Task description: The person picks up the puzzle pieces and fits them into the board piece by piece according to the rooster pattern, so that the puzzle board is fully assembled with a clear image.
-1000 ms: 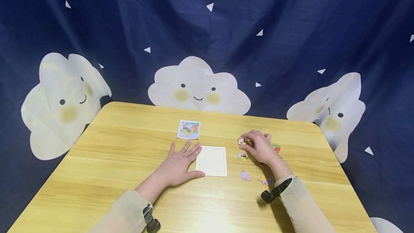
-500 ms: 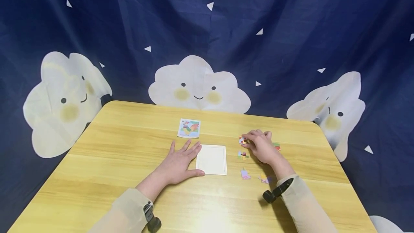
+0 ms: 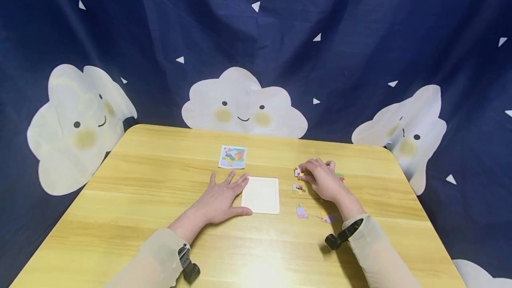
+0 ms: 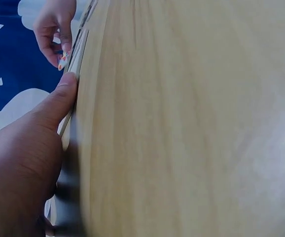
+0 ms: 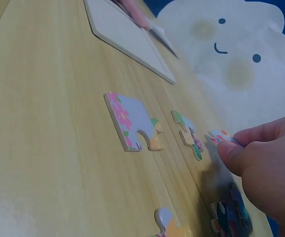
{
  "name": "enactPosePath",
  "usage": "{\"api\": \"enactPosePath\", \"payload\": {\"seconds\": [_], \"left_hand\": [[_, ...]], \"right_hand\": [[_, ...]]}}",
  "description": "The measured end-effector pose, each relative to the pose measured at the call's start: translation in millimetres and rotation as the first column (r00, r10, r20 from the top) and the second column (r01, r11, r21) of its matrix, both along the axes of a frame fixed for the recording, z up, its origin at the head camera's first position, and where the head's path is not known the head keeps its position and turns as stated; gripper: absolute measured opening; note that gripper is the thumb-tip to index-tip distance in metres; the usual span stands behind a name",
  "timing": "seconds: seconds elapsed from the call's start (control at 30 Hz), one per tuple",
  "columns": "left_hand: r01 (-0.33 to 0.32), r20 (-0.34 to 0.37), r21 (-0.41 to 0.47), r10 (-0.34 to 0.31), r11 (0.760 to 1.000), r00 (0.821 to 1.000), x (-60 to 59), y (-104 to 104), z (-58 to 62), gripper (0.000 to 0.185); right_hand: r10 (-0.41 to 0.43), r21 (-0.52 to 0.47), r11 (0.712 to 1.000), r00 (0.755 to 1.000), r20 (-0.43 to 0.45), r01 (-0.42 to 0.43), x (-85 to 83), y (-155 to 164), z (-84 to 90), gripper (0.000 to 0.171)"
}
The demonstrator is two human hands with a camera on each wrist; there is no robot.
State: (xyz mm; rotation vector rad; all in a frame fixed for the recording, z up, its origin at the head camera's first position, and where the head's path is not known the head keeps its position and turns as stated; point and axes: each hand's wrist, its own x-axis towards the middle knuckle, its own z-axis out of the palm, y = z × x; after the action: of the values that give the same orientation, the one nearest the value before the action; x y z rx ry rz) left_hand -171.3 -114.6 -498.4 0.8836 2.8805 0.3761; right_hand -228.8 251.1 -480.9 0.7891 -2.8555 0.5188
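My left hand lies flat on the wooden table. Its fingers are spread and its thumb is against the left edge of a white square puzzle tray. To the right of the tray, my right hand pinches a small colourful puzzle piece between thumb and fingertips, low over the table. Loose pieces lie near it: a green-and-yellow one, a lilac one with pink flowers, and one near my wrist.
A small picture card lies beyond the tray. Another piece is partly hidden behind my right hand. A dark blue curtain with white clouds hangs behind the table. Wrist cameras sit on both sleeves.
My right hand's fingers have stayed at the small piece and drawn slightly closer on it. The left hand has not moved; the view shifted a little.
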Motion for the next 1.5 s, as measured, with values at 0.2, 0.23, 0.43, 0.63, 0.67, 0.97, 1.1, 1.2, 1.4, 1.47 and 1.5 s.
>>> {"api": "enactPosePath", "payload": {"seconds": [0.2,0.23,0.43,0.63,0.67,0.97,1.1,1.2,1.4,1.47,1.5], "left_hand": [[0.001,0.012,-0.006,0.000,1.000,1.000,0.6,0,0.4,0.102],[0.000,0.014,-0.005,0.001,1.000,1.000,0.8,0,0.1,0.101],[-0.008,0.016,0.002,0.008,1.000,1.000,1.5,-1,-1.6,0.102],[-0.003,0.014,0.016,0.003,1.000,1.000,0.5,-2,-3.6,0.104],[-0.002,0.014,0.021,0.002,1.000,1.000,0.3,-2,-3.8,0.105],[-0.006,0.025,0.036,0.005,0.999,1.000,-0.3,-2,-4.8,0.104],[-0.005,0.027,0.036,0.004,0.999,1.000,0.2,-2,-4.2,0.104],[-0.003,0.025,0.034,0.002,0.999,1.000,0.2,-2,-4.5,0.104],[-0.007,0.027,0.024,0.006,1.000,1.000,-0.2,-2,-4.9,0.107],[-0.009,0.029,0.028,0.009,1.000,1.000,-0.4,-2,-5.1,0.108],[-0.011,0.031,0.033,0.010,0.999,0.999,-0.4,-2,-5.0,0.108]], "right_hand": [[-0.016,-0.045,0.999,1.000,0.021,0.017,3.1,-1,1.6,0.031],[-0.018,-0.055,0.998,1.000,0.025,0.019,3.7,-2,2.5,0.031],[0.002,-0.106,0.994,0.999,0.046,0.003,7.2,-10,6.3,0.029],[0.027,-0.144,0.989,0.998,0.059,-0.018,7.8,-16,7.4,0.027],[0.030,-0.152,0.988,0.998,0.061,-0.020,8.2,-16,7.7,0.027],[0.048,-0.192,0.981,0.995,0.088,-0.030,12.4,-27,10.9,0.029],[0.058,-0.200,0.979,0.994,0.093,-0.038,14.2,-33,12.1,0.029],[0.071,-0.205,0.978,0.993,0.099,-0.050,15.5,-37,13.0,0.030],[0.093,-0.222,0.973,0.988,0.120,-0.064,16.3,-46,11.9,0.031],[0.099,-0.234,0.970,0.987,0.124,-0.067,16.5,-49,11.1,0.031],[0.101,-0.238,0.969,0.987,0.126,-0.069,16.6,-51,10.8,0.031]]}}
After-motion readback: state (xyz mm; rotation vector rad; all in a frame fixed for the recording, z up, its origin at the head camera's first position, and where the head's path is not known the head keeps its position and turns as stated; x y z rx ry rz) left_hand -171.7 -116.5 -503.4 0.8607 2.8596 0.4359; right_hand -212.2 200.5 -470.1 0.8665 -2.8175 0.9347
